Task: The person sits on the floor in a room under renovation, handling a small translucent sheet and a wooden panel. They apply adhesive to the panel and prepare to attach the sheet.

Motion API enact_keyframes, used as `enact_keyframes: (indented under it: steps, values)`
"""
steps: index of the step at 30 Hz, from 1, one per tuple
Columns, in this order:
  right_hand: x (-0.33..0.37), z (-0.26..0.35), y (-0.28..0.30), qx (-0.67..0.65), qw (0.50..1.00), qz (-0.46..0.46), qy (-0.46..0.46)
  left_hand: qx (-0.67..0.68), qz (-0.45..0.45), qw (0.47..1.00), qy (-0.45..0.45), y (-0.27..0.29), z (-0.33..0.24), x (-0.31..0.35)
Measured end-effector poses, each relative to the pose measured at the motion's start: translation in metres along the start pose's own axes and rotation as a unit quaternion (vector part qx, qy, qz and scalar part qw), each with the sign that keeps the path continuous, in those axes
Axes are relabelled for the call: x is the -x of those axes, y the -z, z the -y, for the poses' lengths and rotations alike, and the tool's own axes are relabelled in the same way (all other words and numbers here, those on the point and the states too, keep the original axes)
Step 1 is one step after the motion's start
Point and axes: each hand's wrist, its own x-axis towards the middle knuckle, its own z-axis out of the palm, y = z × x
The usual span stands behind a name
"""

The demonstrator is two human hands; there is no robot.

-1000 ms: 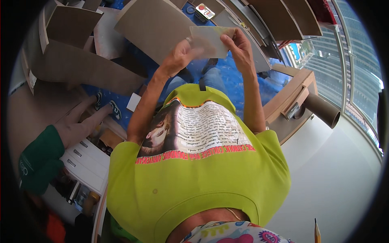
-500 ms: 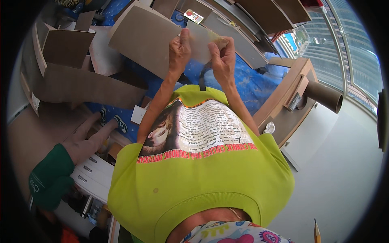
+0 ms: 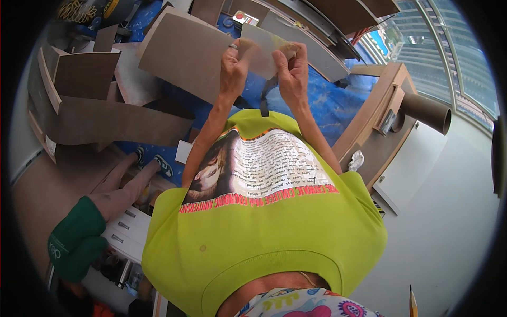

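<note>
Both my hands are up in front of me at a thin, greyish, see-through sheet (image 3: 257,55) with a yellowish upper right corner. My left hand (image 3: 232,74), a ring on one finger, is closed at the sheet's left edge; its thumb is smeared by motion. The right edge is pinched by my right hand (image 3: 292,74), thumb toward me and bent fingers behind. Those fingers partly hide the yellowish corner. Beyond the sheet, a small container with a red round mark (image 3: 245,19) lies among the boards.
Large brown sheets (image 3: 182,50) and curved panels (image 3: 119,124) lie at left on blue floor covering (image 3: 338,113). A wooden cabinet (image 3: 364,116) and a brown tube (image 3: 430,112) are at right. A person in green (image 3: 79,238) is at lower left.
The sheet has tipped and shows more of its face. My left thumb has moved across its edge, while my right hand keeps its pinch. The view has shifted slightly.
</note>
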Motion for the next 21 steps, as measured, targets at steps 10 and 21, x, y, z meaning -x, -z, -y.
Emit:
enact_keyframes:
  steps: [10,21]
  values:
    - [0.009,-0.001,-0.005,0.038,0.997,-0.066,0.027,-0.059,-0.029,0.996,-0.055,-0.01,0.002,-0.004]
    - [0.01,0.011,-0.003,0.105,0.991,-0.077,0.036,-0.222,-0.109,0.943,-0.223,-0.021,0.013,-0.003]
